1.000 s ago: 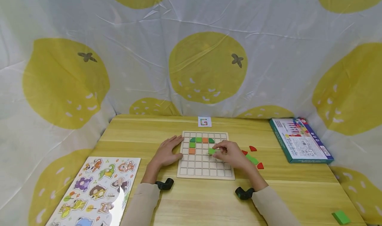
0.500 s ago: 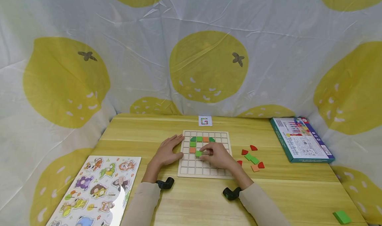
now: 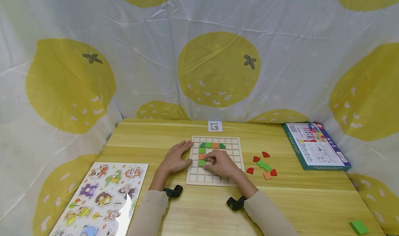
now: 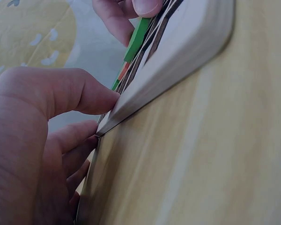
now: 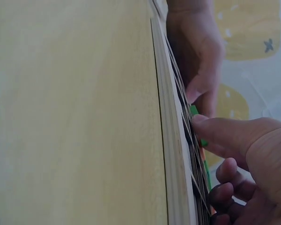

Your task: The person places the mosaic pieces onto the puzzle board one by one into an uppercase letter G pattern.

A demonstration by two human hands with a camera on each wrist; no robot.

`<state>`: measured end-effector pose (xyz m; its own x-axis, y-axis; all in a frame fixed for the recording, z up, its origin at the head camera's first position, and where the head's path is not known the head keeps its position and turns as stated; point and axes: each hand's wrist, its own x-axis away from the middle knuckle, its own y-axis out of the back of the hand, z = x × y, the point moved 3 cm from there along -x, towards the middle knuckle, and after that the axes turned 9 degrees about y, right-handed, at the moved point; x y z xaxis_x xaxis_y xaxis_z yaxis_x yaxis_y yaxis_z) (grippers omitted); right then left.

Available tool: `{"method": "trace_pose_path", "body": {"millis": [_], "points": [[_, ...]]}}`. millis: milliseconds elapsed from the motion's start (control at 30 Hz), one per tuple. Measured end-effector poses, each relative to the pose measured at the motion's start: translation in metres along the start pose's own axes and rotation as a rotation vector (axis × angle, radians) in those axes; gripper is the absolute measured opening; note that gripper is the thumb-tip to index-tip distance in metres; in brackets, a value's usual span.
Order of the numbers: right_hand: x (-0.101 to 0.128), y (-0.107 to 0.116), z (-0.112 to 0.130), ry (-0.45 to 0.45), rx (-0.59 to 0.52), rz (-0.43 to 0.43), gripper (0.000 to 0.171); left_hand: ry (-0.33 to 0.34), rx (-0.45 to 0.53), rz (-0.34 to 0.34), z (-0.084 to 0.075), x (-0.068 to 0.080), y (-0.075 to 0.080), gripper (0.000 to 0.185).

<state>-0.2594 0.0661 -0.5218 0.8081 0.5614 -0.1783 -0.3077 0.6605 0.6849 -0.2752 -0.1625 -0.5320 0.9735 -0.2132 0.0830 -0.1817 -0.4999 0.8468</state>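
In the head view, a wooden grid board (image 3: pixel 197 177) lies on the table. My left hand (image 3: pixel 176 157) rests at its left edge, fingers extended, thumb touching the rim. With thumb and fingers my right hand (image 3: pixel 220 164) pinches a green square tile (image 3: pixel 202 163) at a cell of the board. Directly above it are an orange square (image 3: pixel 201 156) and another green square (image 3: pixel 202 150). The top row has dark green rounded tiles at its two ends, with a green and an orange square between. The left wrist view shows the held green tile (image 4: pixel 138 38) against the right fingertips.
Right of the board lie several loose tiles: red quarter-rounds (image 3: pixel 250 171), green squares (image 3: pixel 266 167) and an orange square (image 3: pixel 267 175). A small pattern card (image 3: pixel 215 126) is behind the board. An animal puzzle (image 3: pixel 103 198), a box (image 3: pixel 316 146) and a green block (image 3: pixel 358 227) lie farther out.
My right hand has moved left across the board with the green square tile, bringing it below the orange square. More loose tiles at right are uncovered. The left hand stays put.
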Motion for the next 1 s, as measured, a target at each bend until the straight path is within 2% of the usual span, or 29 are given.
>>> {"method": "trace_pose_path", "body": {"millis": [267, 500, 833, 1000], "points": [[-0.0001, -0.0014, 0.0011, -0.009, 0.016, -0.015, 0.025, -0.002, -0.003, -0.005, -0.0009, -0.0013, 0.0003, 0.078], [0.0026, -0.0008, -0.0022, -0.037, -0.034, -0.031, 0.020, -0.001, 0.000, -0.002, -0.0002, -0.0008, -0.0003, 0.078], [0.0013, -0.0017, -0.0029, -0.046, -0.033, -0.043, 0.014, 0.005, 0.005, -0.004, -0.0008, -0.0005, 0.0008, 0.078], [0.0048, 0.0032, -0.0021, -0.043, -0.063, -0.082, 0.014, 0.009, 0.012, 0.000, -0.0007, 0.0004, -0.0003, 0.078]]}}
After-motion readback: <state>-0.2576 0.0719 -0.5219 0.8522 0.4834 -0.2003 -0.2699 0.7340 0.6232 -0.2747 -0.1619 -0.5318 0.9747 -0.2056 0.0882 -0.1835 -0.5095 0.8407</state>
